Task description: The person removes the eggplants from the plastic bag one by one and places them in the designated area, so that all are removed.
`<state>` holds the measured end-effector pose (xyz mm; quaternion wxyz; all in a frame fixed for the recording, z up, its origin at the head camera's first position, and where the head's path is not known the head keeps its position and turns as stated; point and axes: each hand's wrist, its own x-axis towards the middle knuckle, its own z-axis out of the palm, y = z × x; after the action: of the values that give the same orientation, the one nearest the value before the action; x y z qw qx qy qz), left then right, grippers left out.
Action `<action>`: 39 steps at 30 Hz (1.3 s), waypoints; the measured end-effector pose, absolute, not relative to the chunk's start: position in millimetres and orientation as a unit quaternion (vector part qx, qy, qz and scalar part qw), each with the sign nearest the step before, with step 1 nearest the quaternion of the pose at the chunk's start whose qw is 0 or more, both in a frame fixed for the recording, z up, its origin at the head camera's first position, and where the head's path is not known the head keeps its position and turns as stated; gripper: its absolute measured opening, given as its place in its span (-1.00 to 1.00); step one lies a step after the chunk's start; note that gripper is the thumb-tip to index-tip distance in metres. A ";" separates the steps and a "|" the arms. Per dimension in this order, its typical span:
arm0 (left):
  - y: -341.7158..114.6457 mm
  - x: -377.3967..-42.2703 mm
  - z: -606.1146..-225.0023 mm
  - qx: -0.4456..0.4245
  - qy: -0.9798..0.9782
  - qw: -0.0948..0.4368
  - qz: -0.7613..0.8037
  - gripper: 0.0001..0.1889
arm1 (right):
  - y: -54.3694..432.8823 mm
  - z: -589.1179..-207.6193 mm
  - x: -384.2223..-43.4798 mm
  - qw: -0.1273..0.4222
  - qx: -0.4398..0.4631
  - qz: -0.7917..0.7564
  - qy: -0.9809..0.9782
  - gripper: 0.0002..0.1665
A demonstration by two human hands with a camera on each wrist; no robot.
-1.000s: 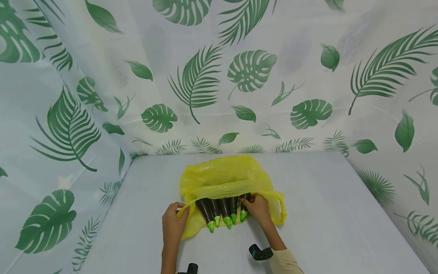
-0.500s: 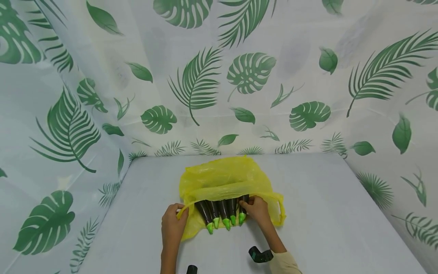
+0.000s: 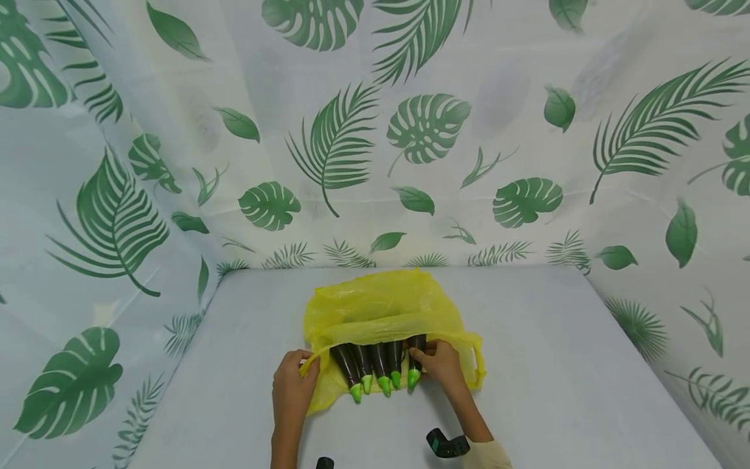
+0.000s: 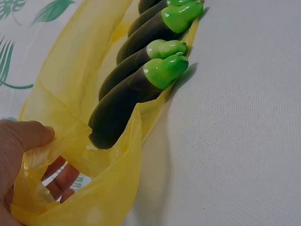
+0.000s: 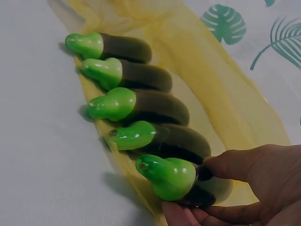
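Several eggplants, dark purple with bright green stem ends, lie side by side in the mouth of a yellow plastic bag. Their green ends point toward the person; their far ends are covered by the bag in the head view. At the bag's left side, my left hand pinches the edge of its opening, the thumb on the yellow film. My right hand holds the rightmost eggplant, thumb on its dark body and fingers under it.
A loop handle of the bag sticks out to the right. All of it lies on a white table. Leaf-printed sheets hang behind and beside the table. A black wrist device sits by the right sleeve.
Little differs. The head view has shifted slightly, and both hands keep their holds on the bag edge and the rightmost eggplant.
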<state>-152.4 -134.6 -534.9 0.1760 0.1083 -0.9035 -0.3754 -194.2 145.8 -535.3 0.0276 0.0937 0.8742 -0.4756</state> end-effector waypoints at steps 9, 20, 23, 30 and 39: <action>-137.1 -152.4 -535.8 0.107 -0.905 0.174 -0.373 -0.85 | 149.0 -533.3 -189.9 0.051 0.097 -0.513 0.852 -0.39; -137.4 -151.4 -538.6 0.105 -0.906 0.172 -0.373 -0.85 | 157.6 -529.0 -181.1 0.070 0.092 -0.520 0.846 -0.35; -136.9 -151.5 -538.8 0.102 -0.906 0.176 -0.371 -0.85 | 159.8 -527.9 -179.0 0.077 0.092 -0.534 0.837 -0.36; -135.9 -152.4 -538.3 0.102 -0.907 0.172 -0.370 -0.85 | 167.1 -523.6 -173.1 0.093 0.088 -0.536 0.835 -0.33; -135.5 -151.2 -538.2 0.106 -0.909 0.166 -0.368 -0.85 | 174.9 -520.7 -163.4 0.112 0.085 -0.532 0.835 -0.35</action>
<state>-151.2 -135.5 -538.2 0.1662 0.1059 -0.9087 -0.3679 -163.4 174.9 -520.7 0.1124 0.0851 0.8346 -0.5325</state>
